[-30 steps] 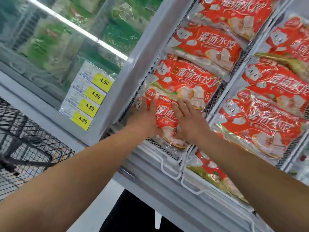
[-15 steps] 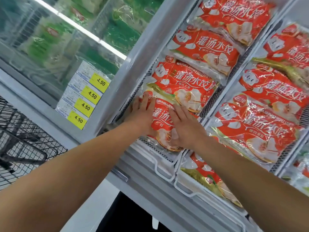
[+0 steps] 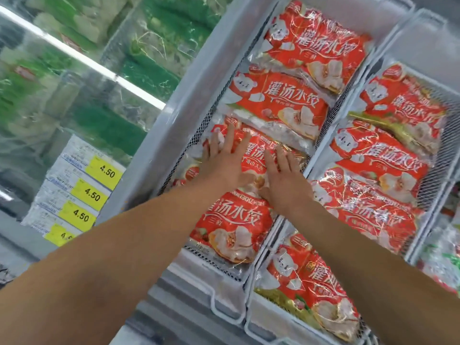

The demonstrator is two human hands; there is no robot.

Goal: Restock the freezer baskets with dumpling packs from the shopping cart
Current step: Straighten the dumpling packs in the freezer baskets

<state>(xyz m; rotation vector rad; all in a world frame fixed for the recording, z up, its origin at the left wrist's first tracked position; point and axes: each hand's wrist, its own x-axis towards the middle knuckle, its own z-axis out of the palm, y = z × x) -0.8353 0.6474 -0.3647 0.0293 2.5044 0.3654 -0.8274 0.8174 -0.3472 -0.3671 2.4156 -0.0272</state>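
Observation:
Red dumpling packs fill a white wire freezer basket (image 3: 196,135) in an overlapping row. My left hand (image 3: 224,160) and my right hand (image 3: 281,175) lie flat, fingers straight, side by side on one red pack (image 3: 258,150) in the middle of that row. Nearer to me in the same basket lies another red pack (image 3: 236,227), partly under my wrists. Two further red packs (image 3: 276,103) sit beyond my fingertips. The neighbouring basket (image 3: 430,170) on the right holds several more red packs. The shopping cart is out of view.
A closed glass freezer lid (image 3: 82,78) on the left covers green packs. Yellow 4.50 price tags (image 3: 99,180) are stuck near its frame. The white freezer frame (image 3: 161,155) runs between lid and baskets. A lower basket (image 3: 251,327) with a red pack sits nearest me.
Both hands have slid farther up the basket, from the nearest red pack onto the one beyond it. The view has shifted right, and the cart has left the frame.

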